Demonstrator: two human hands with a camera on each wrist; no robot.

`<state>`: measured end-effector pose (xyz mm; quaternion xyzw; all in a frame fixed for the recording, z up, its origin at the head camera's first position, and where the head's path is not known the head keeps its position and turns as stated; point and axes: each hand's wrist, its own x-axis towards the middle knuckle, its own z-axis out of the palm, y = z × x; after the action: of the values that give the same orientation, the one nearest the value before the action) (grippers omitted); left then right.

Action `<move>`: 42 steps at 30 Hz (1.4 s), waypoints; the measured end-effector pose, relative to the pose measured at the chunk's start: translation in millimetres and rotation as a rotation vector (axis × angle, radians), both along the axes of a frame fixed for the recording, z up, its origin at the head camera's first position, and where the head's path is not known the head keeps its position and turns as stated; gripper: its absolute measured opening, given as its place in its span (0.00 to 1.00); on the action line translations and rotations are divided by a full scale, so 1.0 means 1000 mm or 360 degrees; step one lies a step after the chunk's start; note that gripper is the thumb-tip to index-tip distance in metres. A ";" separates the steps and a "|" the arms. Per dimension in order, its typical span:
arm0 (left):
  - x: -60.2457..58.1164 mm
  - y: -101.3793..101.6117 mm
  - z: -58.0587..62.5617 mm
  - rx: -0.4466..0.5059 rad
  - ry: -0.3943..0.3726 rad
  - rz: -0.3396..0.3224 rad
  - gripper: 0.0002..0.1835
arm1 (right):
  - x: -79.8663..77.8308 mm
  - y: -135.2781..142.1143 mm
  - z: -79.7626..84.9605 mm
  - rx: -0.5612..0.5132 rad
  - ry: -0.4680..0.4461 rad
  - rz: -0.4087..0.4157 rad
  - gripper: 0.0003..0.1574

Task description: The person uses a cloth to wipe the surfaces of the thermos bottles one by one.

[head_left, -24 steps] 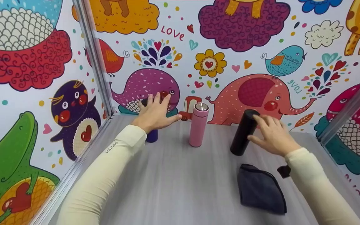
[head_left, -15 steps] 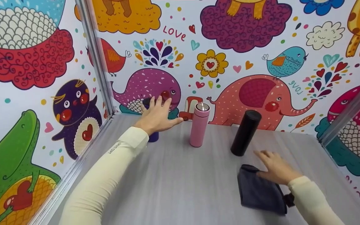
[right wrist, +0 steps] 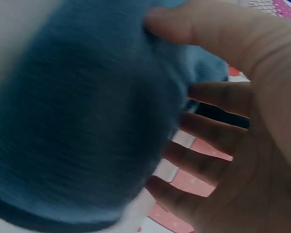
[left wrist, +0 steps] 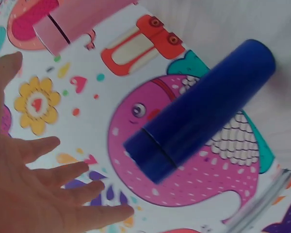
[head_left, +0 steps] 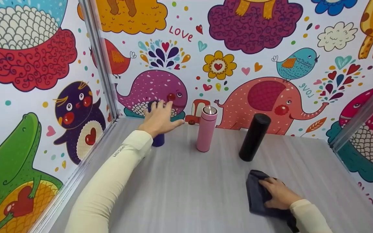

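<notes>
My left hand (head_left: 159, 119) hovers by the blue bottle (left wrist: 203, 107), fingers spread. In the left wrist view the hand stands apart from this capped bottle, which the head view mostly hides behind the hand. At the front right, my right hand (head_left: 280, 194) grips a dark grey-blue folded cloth (head_left: 254, 194) with darker edging. The right wrist view has the thumb pressing the cloth's near face and the fingertips at its edge; the fabric bulges there. Between the hands stand a pink bottle (head_left: 207, 132) with a shiny steel top and a black bottle (head_left: 254, 137), both upright.
A grey wood-grain table (head_left: 186, 194) lies under everything. Cartoon-printed panels (head_left: 238, 64) close off the back and sides, with a metal corner post (head_left: 100, 61) at the left. A dark strap (head_left: 291, 223) shows under the right wrist.
My right hand has left the black bottle, moved down toward me and taken hold of the cloth. My left hand has barely moved. The bottles stand where they were.
</notes>
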<state>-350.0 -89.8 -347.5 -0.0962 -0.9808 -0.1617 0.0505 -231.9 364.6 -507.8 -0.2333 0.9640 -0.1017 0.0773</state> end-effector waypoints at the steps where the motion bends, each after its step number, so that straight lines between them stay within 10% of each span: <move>1: -0.003 -0.003 -0.001 0.0019 -0.0003 0.0018 0.52 | 0.001 -0.001 -0.003 -0.0001 -0.0014 -0.0010 0.49; 12: -0.034 -0.041 -0.018 0.0295 -0.0063 0.0154 0.53 | 0.009 -0.014 -0.007 0.0068 -0.0197 -0.0141 0.52; 32: -0.059 -0.062 -0.051 0.0822 0.0000 0.0310 0.49 | 0.027 -0.012 -0.010 -0.0151 0.0274 -0.0025 0.24; 42: -0.064 -0.056 -0.047 0.0948 0.0016 0.0294 0.42 | 0.025 0.007 0.012 -0.0307 0.0351 -0.0255 0.27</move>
<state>-413.6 -146.2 -394.7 0.0115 -0.8947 -0.4362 0.0958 -206.4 371.8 -495.8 -0.1718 0.9679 -0.1735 -0.0602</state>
